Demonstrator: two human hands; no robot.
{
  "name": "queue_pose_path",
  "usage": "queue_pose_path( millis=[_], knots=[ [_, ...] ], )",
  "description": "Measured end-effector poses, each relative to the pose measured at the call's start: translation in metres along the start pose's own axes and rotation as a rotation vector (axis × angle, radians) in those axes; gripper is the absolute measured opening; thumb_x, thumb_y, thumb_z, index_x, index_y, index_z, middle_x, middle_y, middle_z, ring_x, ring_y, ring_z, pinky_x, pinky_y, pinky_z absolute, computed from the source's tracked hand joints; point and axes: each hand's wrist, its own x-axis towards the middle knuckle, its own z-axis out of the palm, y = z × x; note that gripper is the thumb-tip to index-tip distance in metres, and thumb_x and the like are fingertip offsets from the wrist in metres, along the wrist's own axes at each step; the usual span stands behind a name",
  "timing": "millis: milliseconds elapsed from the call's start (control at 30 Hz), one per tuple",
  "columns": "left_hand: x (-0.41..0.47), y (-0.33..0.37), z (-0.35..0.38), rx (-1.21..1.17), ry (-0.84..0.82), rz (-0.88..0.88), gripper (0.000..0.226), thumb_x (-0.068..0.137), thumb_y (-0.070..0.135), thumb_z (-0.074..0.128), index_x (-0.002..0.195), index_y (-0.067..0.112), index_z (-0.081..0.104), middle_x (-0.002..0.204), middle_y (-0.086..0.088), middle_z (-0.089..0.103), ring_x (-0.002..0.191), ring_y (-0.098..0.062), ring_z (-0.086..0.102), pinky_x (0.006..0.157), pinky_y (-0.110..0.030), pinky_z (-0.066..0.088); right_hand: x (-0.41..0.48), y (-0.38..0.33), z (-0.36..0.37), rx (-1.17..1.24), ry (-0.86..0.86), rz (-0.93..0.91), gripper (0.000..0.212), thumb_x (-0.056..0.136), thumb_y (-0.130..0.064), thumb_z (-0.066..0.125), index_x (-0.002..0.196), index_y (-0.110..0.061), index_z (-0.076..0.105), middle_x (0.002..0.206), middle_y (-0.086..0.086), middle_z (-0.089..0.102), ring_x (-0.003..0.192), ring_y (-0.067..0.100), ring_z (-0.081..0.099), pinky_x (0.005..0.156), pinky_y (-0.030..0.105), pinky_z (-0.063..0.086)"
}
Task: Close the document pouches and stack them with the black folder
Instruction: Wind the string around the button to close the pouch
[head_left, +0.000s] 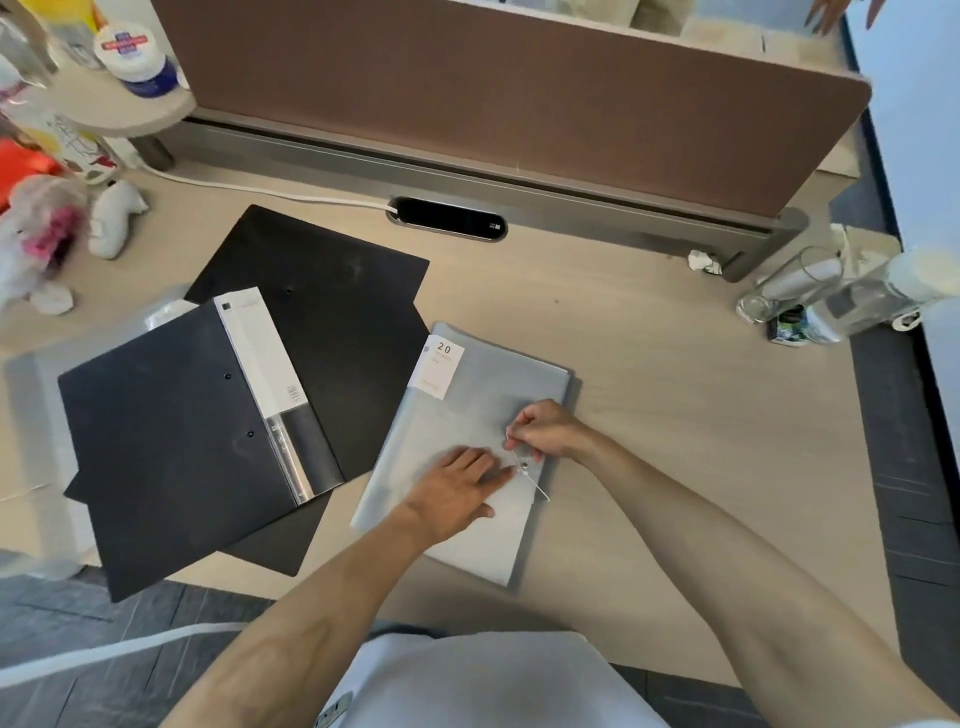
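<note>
A grey translucent document pouch (467, 415) with a white "20" label lies on the desk at centre right. My left hand (457, 491) presses flat on its lower half, fingers spread. My right hand (543, 428) pinches the pouch's thin white closure string just above the round button (524, 466). To the left lies a black folder (171, 441) with a white label strip, resting on top of a larger black pouch (332, 322).
A brown desk divider (519, 93) with a grey cable tray runs along the back. Clear bottles and a glass (831, 296) stand at the right edge. Plush toys, jars and bags (62, 208) crowd the left. The desk's front edge is near my body.
</note>
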Motion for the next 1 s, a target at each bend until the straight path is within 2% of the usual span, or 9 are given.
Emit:
queue_pose_path(
  millis=[167,267,300,400,500,633,800,900,1000],
  knots=[
    [0.003,0.002,-0.003,-0.063,0.103,-0.022,0.075,0.067,0.052,0.076,0.130,0.018,0.055,0.115,-0.001,0.063,0.107,-0.021,0.061,0.097,-0.032,0.049,-0.005,0.019,-0.017,-0.105,0.123,-0.022,0.028,0.088,-0.012,0.055,0.062,-0.019,0.062,0.084,0.002,0.074,0.054,-0.001,0.057,0.045,0.005,0.042],
    [0.002,0.005,-0.009,-0.055,0.081,-0.041,0.075,0.066,0.052,0.077,0.130,0.019,0.056,0.116,-0.001,0.062,0.105,-0.021,0.062,0.096,-0.032,0.050,-0.010,0.038,-0.029,-0.160,0.133,-0.048,0.022,0.087,-0.020,0.061,0.066,-0.021,0.062,0.084,0.001,0.074,0.075,0.013,0.065,0.075,0.023,0.054],
    [0.001,0.006,-0.011,-0.054,0.071,-0.047,0.075,0.064,0.052,0.079,0.127,0.019,0.058,0.115,-0.002,0.063,0.104,-0.021,0.063,0.094,-0.032,0.051,-0.014,0.045,-0.031,-0.166,0.132,-0.065,0.019,0.087,-0.021,0.062,0.067,-0.021,0.063,0.079,0.000,0.071,0.076,0.015,0.065,0.077,0.028,0.053],
    [-0.001,0.008,-0.014,-0.056,0.017,-0.097,0.076,0.061,0.055,0.081,0.127,0.024,0.058,0.125,-0.006,0.062,0.111,-0.025,0.063,0.093,-0.037,0.052,-0.030,0.065,-0.034,-0.241,0.153,-0.132,0.010,0.085,-0.027,0.062,0.075,-0.027,0.065,0.071,-0.010,0.063,0.075,0.015,0.062,0.071,0.030,0.048],
    [-0.002,0.007,-0.009,-0.058,-0.019,-0.141,0.078,0.067,0.054,0.077,0.135,0.027,0.046,0.140,-0.012,0.052,0.125,-0.032,0.054,0.099,-0.046,0.049,-0.047,0.085,-0.028,-0.429,0.196,-0.222,0.014,0.086,-0.033,0.059,0.084,-0.023,0.068,0.081,-0.006,0.068,0.079,0.017,0.063,0.068,0.028,0.044],
    [0.000,0.008,-0.009,-0.114,-0.087,-0.234,0.084,0.070,0.054,0.074,0.140,0.032,0.033,0.149,-0.015,0.041,0.134,-0.036,0.044,0.099,-0.048,0.049,-0.062,0.099,-0.010,-0.760,0.377,-0.606,0.021,0.087,-0.030,0.054,0.073,-0.020,0.066,0.077,-0.004,0.065,0.079,0.017,0.065,0.061,0.027,0.048],
    [0.000,0.008,-0.007,-0.175,-0.095,-0.292,0.069,0.089,0.053,0.051,0.148,0.044,0.017,0.160,-0.014,-0.009,0.147,-0.038,-0.006,0.118,-0.046,0.015,-0.061,0.100,0.010,-0.936,0.356,-0.836,0.022,0.085,-0.026,0.053,0.065,-0.023,0.060,0.068,-0.005,0.061,0.066,0.015,0.063,0.060,0.026,0.054],
    [0.000,0.007,-0.004,-0.181,-0.101,-0.326,0.074,0.090,0.058,0.045,0.150,0.043,0.003,0.160,-0.004,-0.019,0.148,-0.030,-0.013,0.121,-0.048,0.002,-0.062,0.092,0.016,-0.961,0.323,-0.881,0.011,0.081,-0.024,0.061,0.070,-0.022,0.063,0.076,-0.005,0.064,0.070,0.015,0.063,0.064,0.027,0.055],
    [0.001,0.004,-0.004,-0.211,-0.122,-0.387,0.086,0.087,0.064,0.043,0.151,0.035,-0.006,0.156,0.005,-0.026,0.148,-0.023,-0.016,0.121,-0.048,0.001,-0.060,0.084,0.023,-1.002,0.284,-0.894,0.009,0.072,-0.022,0.072,0.071,-0.020,0.063,0.080,-0.003,0.066,0.076,0.015,0.065,0.067,0.025,0.056]
  ],
)
